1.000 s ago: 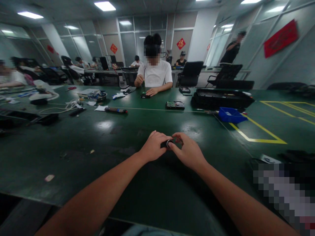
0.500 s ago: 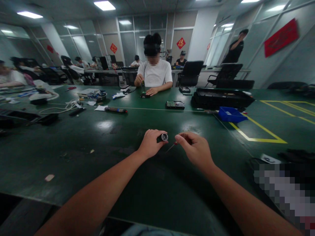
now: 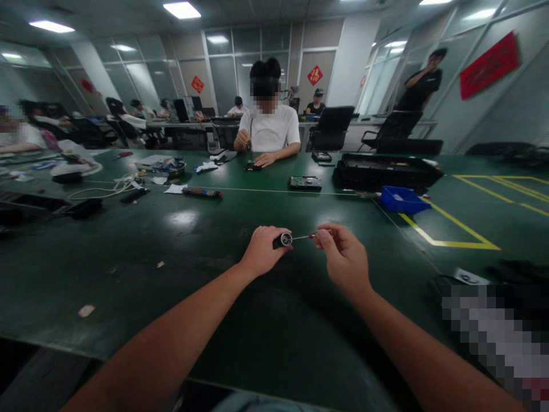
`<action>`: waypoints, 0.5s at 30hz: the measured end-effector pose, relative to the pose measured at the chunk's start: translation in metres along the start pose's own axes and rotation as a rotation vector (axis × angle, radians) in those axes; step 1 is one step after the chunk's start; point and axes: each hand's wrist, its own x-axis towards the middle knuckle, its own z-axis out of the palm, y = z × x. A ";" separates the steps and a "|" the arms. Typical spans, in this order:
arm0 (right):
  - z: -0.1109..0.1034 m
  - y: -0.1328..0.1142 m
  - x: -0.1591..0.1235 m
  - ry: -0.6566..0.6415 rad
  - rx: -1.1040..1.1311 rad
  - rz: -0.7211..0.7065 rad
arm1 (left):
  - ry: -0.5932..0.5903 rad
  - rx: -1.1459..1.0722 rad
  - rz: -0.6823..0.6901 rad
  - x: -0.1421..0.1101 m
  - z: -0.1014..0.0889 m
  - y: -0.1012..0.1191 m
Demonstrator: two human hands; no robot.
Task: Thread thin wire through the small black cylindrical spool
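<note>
My left hand (image 3: 262, 250) is closed round a small black cylinder (image 3: 282, 240) with a silver ring at its right end, held just above the green table (image 3: 171, 269). My right hand (image 3: 343, 257) pinches a thin screwdriver (image 3: 309, 236) with a red handle. The shaft lies level and its tip meets the cylinder's ringed end. Both forearms reach in from the bottom of the view.
Across the table a person in a white shirt (image 3: 269, 129) works on a small device. A hard drive (image 3: 305, 183), a black case (image 3: 386, 170), a blue tray (image 3: 403, 200), cables (image 3: 115, 186) and tools lie farther back. Yellow floor-type lines (image 3: 446, 240) mark the table's right side.
My hands drew apart from a tight huddle over the cylinder. The screwdriver swung up from pointing down-left to level, and its tip came to the cylinder's end.
</note>
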 end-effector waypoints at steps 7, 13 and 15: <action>-0.001 0.000 0.002 0.036 -0.066 0.004 | 0.000 -0.013 0.001 0.000 -0.001 0.001; -0.003 -0.007 0.003 0.026 -0.166 -0.023 | -0.003 -0.005 0.019 -0.001 -0.002 0.001; -0.004 -0.011 0.003 0.020 -0.297 -0.063 | -0.003 0.000 0.023 -0.001 -0.002 0.001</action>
